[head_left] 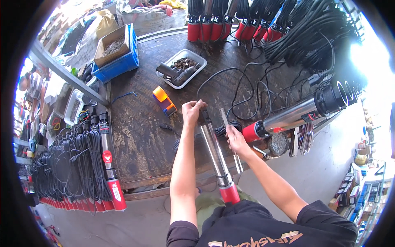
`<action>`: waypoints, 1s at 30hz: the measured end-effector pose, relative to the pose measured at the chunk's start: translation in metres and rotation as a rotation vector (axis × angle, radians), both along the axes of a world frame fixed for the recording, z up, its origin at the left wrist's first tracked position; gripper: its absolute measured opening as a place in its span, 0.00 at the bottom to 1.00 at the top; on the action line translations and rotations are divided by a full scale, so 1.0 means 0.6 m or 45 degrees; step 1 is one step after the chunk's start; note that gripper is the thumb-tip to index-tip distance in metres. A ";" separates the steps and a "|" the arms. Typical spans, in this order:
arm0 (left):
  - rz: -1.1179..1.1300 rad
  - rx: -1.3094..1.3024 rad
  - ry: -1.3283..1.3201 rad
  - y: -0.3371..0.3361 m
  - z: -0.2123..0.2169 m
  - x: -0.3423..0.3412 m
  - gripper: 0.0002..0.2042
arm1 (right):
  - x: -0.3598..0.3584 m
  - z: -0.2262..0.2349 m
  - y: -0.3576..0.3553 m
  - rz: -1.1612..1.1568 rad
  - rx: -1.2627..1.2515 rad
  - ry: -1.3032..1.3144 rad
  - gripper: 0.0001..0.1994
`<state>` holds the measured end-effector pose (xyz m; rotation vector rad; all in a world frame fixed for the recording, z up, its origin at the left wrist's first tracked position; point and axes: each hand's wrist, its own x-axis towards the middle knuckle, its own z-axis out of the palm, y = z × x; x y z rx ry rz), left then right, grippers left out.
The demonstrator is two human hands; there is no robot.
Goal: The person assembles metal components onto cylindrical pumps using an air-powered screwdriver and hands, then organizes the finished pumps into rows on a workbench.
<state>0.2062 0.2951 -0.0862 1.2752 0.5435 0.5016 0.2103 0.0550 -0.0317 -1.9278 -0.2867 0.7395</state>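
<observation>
A round, dark work table (140,136) fills the middle of the view. Leaning along its left edge is a row of slim steel pumps (108,164) with red ends, wrapped in black cable coils; perhaps eight or more, but the bundle is too tangled to count. A second row of red-ended pumps (230,29) hangs at the table's far side, at least seven. One larger steel pump (296,115) with a black head and red end lies on the right. One blue crate (119,61) holding a cardboard box sits at the far left, one grey tray (187,55) of dark parts near the middle, and one orange tape dispenser (163,100) just beside the left hand.

One steel pump tube (214,152) with a red end runs from the person's lap up onto the table. The left hand (191,112) is curled around its black top end. The right hand (234,138) pinches one thin flat metal strip (231,142) lying alongside the tube, fingers closed on it.
</observation>
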 end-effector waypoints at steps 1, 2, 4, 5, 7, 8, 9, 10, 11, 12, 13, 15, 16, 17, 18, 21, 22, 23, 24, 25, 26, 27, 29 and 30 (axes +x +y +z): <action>0.005 -0.028 -0.004 -0.001 -0.001 -0.002 0.12 | -0.016 0.013 -0.008 -0.102 -0.005 0.256 0.24; 0.010 -0.056 -0.007 -0.002 -0.002 -0.003 0.12 | -0.035 0.014 -0.010 -0.033 0.010 0.099 0.21; 0.009 -0.113 -0.026 -0.005 0.005 0.003 0.11 | -0.061 -0.021 -0.021 0.015 0.146 -0.259 0.22; 0.006 -0.147 -0.026 -0.009 0.008 0.005 0.11 | -0.069 -0.057 -0.026 -0.017 0.099 -0.331 0.22; 0.033 -0.211 -0.023 -0.002 0.000 -0.002 0.10 | -0.099 -0.018 -0.009 -0.019 -0.034 -0.464 0.23; 0.014 -0.176 -0.045 0.000 -0.002 -0.001 0.11 | -0.109 -0.014 -0.007 -0.021 -0.075 -0.532 0.23; 0.008 -0.177 -0.051 0.001 -0.007 0.001 0.11 | -0.116 -0.003 -0.002 -0.017 -0.117 -0.602 0.23; 0.003 -0.179 -0.058 0.003 -0.012 0.002 0.11 | -0.121 0.005 0.003 0.036 -0.190 -0.628 0.24; -0.001 -0.180 -0.065 0.006 -0.016 0.002 0.11 | -0.126 0.014 0.009 0.060 -0.220 -0.643 0.24; -0.003 -0.187 -0.054 0.004 -0.014 0.006 0.11 | -0.127 0.022 0.014 0.080 -0.256 -0.664 0.24; -0.002 -0.193 -0.044 0.002 -0.012 0.006 0.11 | -0.126 0.027 0.017 0.102 -0.292 -0.686 0.24; 0.003 -0.173 -0.047 0.001 -0.010 0.001 0.11 | -0.126 0.019 0.018 0.168 -0.301 -0.809 0.25; 0.010 -0.146 -0.059 0.003 -0.010 -0.005 0.11 | -0.127 0.017 0.018 0.191 -0.284 -0.892 0.26; 0.020 -0.117 -0.071 0.005 -0.010 -0.013 0.11 | -0.129 0.014 0.019 0.218 -0.263 -0.976 0.26; 0.114 0.136 0.125 0.012 -0.020 -0.025 0.12 | -0.134 0.009 0.019 0.257 -0.264 -1.067 0.26; 0.414 0.945 0.197 -0.075 0.016 -0.060 0.22 | -0.124 -0.002 0.007 0.184 -0.292 -1.118 0.28; 0.319 0.992 0.431 -0.118 0.018 -0.082 0.27 | -0.118 -0.008 0.006 0.157 -0.316 -1.118 0.28; 0.230 1.035 0.673 -0.160 0.019 -0.107 0.31 | -0.115 -0.014 0.005 0.138 -0.337 -1.114 0.28; 0.116 0.892 0.868 -0.196 0.006 -0.130 0.34 | -0.119 -0.015 0.005 0.137 -0.347 -1.108 0.28; 0.004 0.731 1.058 -0.221 0.001 -0.143 0.37 | -0.121 -0.009 0.003 0.170 -0.336 -1.083 0.28; 0.008 0.548 1.094 -0.226 -0.005 -0.147 0.38 | -0.120 -0.003 -0.001 0.200 -0.328 -1.059 0.28; 0.004 0.363 1.125 -0.234 -0.005 -0.147 0.39 | -0.118 -0.001 -0.010 0.226 -0.326 -1.030 0.28; 0.160 0.555 1.118 -0.262 0.008 -0.147 0.35 | -0.101 0.009 -0.057 0.394 -0.259 -0.632 0.31; 0.225 0.609 1.101 -0.274 0.016 -0.145 0.35 | -0.085 0.004 -0.097 0.433 -0.301 -0.678 0.27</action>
